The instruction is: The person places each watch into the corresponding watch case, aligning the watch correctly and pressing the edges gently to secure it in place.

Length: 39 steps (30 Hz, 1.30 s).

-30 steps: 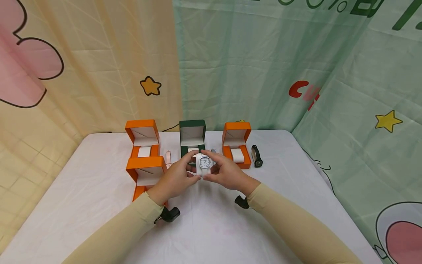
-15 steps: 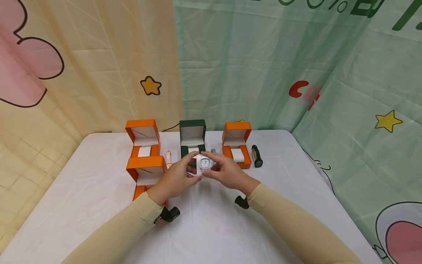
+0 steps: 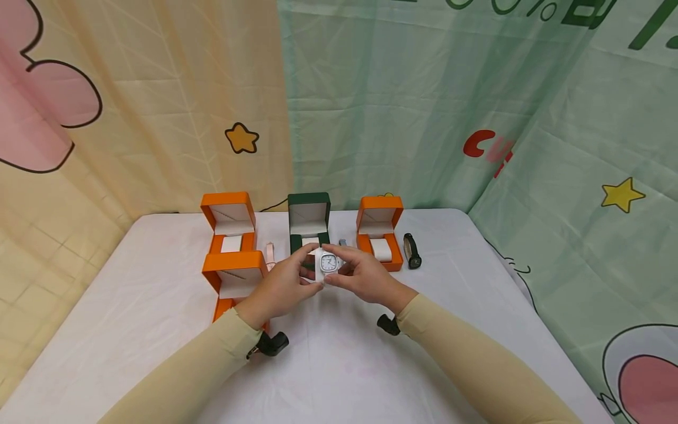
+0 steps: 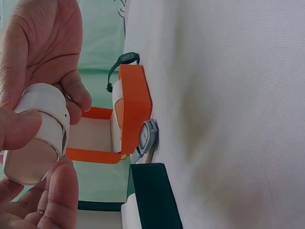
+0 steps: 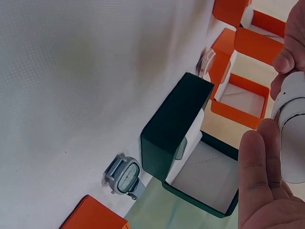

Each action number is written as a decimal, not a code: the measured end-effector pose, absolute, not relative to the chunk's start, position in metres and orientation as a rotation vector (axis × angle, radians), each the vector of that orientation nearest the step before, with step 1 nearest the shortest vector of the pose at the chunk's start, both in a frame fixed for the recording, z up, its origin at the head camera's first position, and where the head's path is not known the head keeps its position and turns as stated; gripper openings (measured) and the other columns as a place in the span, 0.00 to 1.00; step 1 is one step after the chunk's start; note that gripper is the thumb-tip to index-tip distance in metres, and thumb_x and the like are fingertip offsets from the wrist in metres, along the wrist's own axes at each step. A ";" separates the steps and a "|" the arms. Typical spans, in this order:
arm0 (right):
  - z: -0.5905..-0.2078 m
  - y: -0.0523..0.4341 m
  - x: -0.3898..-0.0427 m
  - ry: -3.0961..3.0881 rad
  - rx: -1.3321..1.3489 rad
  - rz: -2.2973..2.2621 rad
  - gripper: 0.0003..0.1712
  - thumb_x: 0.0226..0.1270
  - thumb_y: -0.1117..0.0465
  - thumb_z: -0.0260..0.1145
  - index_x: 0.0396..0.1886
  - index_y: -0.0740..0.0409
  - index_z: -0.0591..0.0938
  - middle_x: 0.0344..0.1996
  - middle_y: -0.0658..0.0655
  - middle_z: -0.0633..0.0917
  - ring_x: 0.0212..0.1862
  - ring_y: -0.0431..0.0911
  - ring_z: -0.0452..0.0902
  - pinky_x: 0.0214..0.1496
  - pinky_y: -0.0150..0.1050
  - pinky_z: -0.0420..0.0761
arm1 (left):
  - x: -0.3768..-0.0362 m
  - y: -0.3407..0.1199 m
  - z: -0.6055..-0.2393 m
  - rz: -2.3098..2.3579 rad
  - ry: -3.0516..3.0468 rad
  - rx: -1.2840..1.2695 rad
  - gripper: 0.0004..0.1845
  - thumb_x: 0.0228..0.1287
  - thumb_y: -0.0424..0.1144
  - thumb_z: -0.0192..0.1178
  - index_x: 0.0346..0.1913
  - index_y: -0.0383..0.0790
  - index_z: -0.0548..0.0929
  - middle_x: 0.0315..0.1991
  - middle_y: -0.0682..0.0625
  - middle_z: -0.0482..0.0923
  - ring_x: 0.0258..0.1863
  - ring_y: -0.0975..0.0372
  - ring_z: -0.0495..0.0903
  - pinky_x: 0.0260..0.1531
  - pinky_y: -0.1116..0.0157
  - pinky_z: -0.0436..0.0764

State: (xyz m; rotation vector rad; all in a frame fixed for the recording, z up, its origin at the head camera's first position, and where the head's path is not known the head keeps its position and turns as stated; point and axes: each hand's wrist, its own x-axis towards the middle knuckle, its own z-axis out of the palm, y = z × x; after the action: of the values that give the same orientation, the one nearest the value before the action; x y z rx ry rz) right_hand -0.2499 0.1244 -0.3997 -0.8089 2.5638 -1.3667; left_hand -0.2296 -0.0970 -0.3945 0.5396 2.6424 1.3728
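Hands meet above the middle of a white-clothed tabletop (image 3: 339,377), holding a white square-faced wristwatch (image 3: 329,262) wrapped around a pale cushion roll (image 4: 35,136). The left hand (image 3: 279,287) pinches the roll between thumb and curled fingers (image 4: 59,188). The right hand (image 3: 365,278) grips its other side, fingers curled round the strap. The watch sits in the air just in front of an open dark green watch box (image 3: 309,222).

The bundle is probably light, the cushion soft and springy, the strap bendy and rather smooth. The dial glass is the fragile part, so the sides of the cushion look like the safest place to hold.

Three open orange boxes (image 3: 233,277) stand around. A grey watch (image 5: 123,176), a pink watch (image 3: 270,253) and a black watch (image 3: 411,250) lie on the cloth between and beside them.
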 end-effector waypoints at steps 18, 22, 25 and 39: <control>-0.390 0.124 -0.244 2.512 -0.800 -1.286 0.56 0.64 0.63 0.79 0.86 0.46 0.58 0.56 0.55 0.85 0.45 0.41 0.87 0.53 0.35 0.88 | -0.219 -0.105 -0.389 1.341 2.657 0.521 0.46 0.65 0.32 0.74 0.81 0.44 0.61 0.66 0.42 0.79 0.46 0.60 0.84 0.50 0.63 0.89; -0.390 0.122 -0.241 2.519 -0.823 -1.266 0.55 0.63 0.62 0.80 0.85 0.49 0.60 0.53 0.53 0.86 0.45 0.40 0.87 0.55 0.39 0.88 | -0.214 -0.110 -0.388 1.322 2.663 0.514 0.45 0.65 0.33 0.74 0.81 0.44 0.62 0.65 0.43 0.79 0.46 0.60 0.85 0.50 0.62 0.89; -0.388 0.119 -0.238 2.516 -0.829 -1.249 0.54 0.63 0.61 0.80 0.84 0.49 0.62 0.54 0.51 0.85 0.45 0.40 0.86 0.56 0.42 0.88 | -0.210 -0.115 -0.387 1.307 2.673 0.525 0.45 0.65 0.33 0.74 0.81 0.43 0.62 0.65 0.43 0.79 0.46 0.60 0.86 0.49 0.63 0.89; -0.388 0.101 -0.222 2.513 -0.841 -1.198 0.48 0.62 0.56 0.81 0.77 0.50 0.65 0.61 0.50 0.81 0.47 0.42 0.85 0.59 0.47 0.87 | -0.187 -0.135 -0.383 1.250 2.700 0.501 0.45 0.64 0.34 0.75 0.80 0.44 0.63 0.67 0.43 0.78 0.47 0.61 0.86 0.48 0.66 0.89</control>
State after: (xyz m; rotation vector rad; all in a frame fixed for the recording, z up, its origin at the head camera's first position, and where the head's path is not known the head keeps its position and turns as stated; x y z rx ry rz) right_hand -0.2218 0.1015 -0.3881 -0.8408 2.5134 -1.1978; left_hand -0.1869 -0.1347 -0.3833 0.5014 2.6996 1.2502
